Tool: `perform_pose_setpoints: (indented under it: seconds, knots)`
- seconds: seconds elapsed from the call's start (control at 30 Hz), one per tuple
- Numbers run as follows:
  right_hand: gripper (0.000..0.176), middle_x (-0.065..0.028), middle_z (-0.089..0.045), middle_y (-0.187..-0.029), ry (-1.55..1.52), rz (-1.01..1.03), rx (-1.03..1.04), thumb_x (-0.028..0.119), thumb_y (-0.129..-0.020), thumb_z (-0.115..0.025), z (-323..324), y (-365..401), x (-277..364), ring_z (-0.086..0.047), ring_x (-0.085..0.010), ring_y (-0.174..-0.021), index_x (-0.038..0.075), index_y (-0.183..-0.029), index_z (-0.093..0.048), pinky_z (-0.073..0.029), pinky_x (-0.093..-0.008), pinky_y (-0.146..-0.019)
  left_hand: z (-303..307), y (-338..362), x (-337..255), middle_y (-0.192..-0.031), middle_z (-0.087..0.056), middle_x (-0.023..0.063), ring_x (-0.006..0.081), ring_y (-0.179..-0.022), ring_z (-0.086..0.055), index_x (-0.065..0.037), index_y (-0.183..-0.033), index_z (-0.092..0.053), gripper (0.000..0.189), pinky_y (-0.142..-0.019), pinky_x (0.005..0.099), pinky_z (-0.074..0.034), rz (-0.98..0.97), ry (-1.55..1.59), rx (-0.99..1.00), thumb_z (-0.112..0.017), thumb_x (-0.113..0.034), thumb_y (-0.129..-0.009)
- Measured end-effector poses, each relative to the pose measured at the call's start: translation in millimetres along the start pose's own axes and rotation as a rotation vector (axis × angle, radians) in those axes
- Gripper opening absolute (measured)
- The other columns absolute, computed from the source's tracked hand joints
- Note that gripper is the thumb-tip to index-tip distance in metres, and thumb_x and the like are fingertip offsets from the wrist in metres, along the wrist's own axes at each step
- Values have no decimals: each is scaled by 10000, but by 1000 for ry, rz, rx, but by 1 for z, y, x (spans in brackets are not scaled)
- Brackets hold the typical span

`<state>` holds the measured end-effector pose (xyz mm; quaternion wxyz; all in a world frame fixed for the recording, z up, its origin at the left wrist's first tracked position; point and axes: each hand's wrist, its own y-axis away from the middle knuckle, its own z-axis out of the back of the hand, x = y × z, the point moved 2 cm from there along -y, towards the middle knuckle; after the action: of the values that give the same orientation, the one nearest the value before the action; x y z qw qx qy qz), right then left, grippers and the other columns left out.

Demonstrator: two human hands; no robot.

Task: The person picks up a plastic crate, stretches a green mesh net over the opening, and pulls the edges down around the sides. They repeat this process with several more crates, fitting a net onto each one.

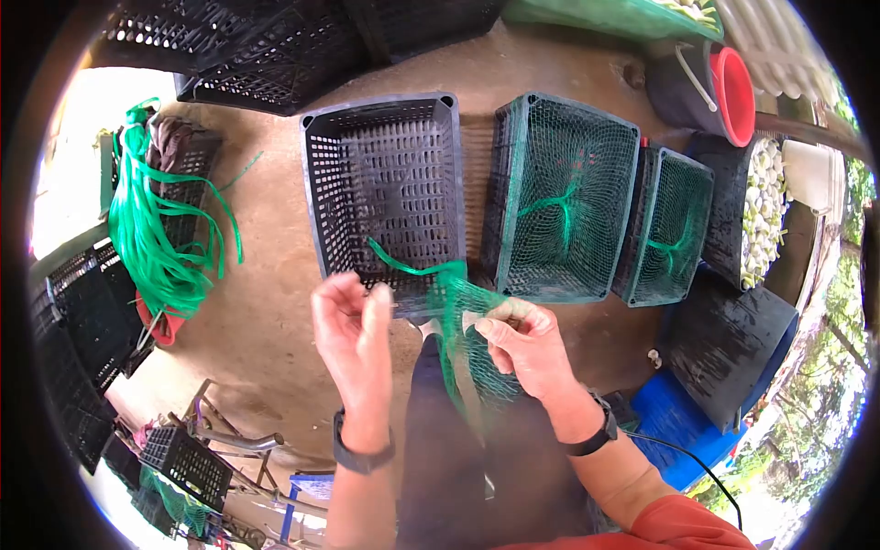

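A piece of green netting (458, 316) hangs between my two hands over my lap. My left hand (353, 335) pinches its left edge with thumb and fingers. My right hand (522, 344) grips the right side of the net, fingers curled over it. A green string tail (399, 264) runs up and left from the net. Just beyond my hands an empty black plastic crate (390, 183) stands on the dirt floor, open side up.
Two black crates lined with green netting (568, 202) (669, 229) stand to the right. A bundle of green strings (151, 229) lies at left over more crates. A red-rimmed bucket (724, 92), a crate of pale produce (765, 211) and a blue container (687, 431) are at right.
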<state>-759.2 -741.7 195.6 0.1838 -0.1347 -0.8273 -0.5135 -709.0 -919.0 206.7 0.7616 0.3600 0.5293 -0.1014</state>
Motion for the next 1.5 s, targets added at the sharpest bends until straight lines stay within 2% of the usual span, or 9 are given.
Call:
perform_pose_setpoints:
  seconds: [0.2,0.3,0.47,0.77,0.87,1.0,1.17,1.23,1.5]
  knots:
    - [210,73,-438,-598,338,340,-233,166,-771,-718,-22,-13,2,-329,0,-552,56,-703,-553,-274,-178,-461,-28,45,5,-1059,-510,30,91,-906,-495,-35,-1206,-458,597,-723,232,-466,457,222,562,-767,-70,-696]
    - [239,72,-445,-606,282,313,-124,179,-764,-721,-15,-27,-1,-358,-3,-554,62,-730,-515,-290,-178,-469,-20,34,6,-934,-574,6,61,-776,-517,-22,-1113,-543,435,-663,214,-460,550,204,625,-736,-58,-725]
    - [239,102,-388,-603,79,26,143,86,-733,-735,-4,-33,21,-331,16,-525,58,-819,-514,-278,-155,-484,22,6,-6,-789,-618,8,75,-688,-562,-13,-918,-612,136,-664,215,-469,566,-187,547,-629,-21,-783]
    - [146,77,-434,-575,344,-125,2,195,-844,-629,45,-64,43,-313,-21,-441,51,-847,-604,-274,-204,-411,101,-33,26,-819,-562,10,134,-706,-563,-48,-948,-545,89,-733,280,-528,793,727,-186,-465,-57,-911]
    - [176,71,-351,-531,-268,-180,179,240,-883,-569,50,-73,51,-273,-36,-415,78,-816,-574,-259,-205,-406,146,-54,53,-723,-498,-29,80,-559,-467,-61,-945,-543,118,-611,221,-502,936,1143,206,-429,-86,-928]
    - [289,78,-274,-509,-717,206,178,371,-928,-456,79,-118,74,-230,-48,-385,97,-910,-546,-246,-226,-388,202,-123,70,-616,-425,-76,28,-451,-326,-115,-891,-547,84,-396,180,-282,720,655,99,-474,-153,-906]
    - [196,82,-277,-524,-393,215,-86,252,-889,-557,50,-204,71,-246,-42,-406,91,-1002,-566,-249,-206,-398,156,-226,63,-654,-453,-90,21,-453,-320,-153,-841,-533,66,-391,176,-250,604,166,-75,-553,-203,-880]
    - [222,80,-286,-528,-331,254,-101,235,-849,-617,49,-247,71,-250,-46,-413,100,-1016,-565,-260,-211,-402,146,-280,81,-662,-436,-99,8,-461,-310,-160,-876,-537,70,-384,174,-234,508,253,211,-569,-222,-876]
    - [227,1,-419,-601,-152,405,-132,222,-896,-535,61,-368,103,-397,-98,-508,55,-1045,-573,-348,-246,-438,67,-416,118,-590,-318,-102,23,-439,-261,-141,-934,-568,96,-384,189,-200,427,259,285,-561,-215,-873]
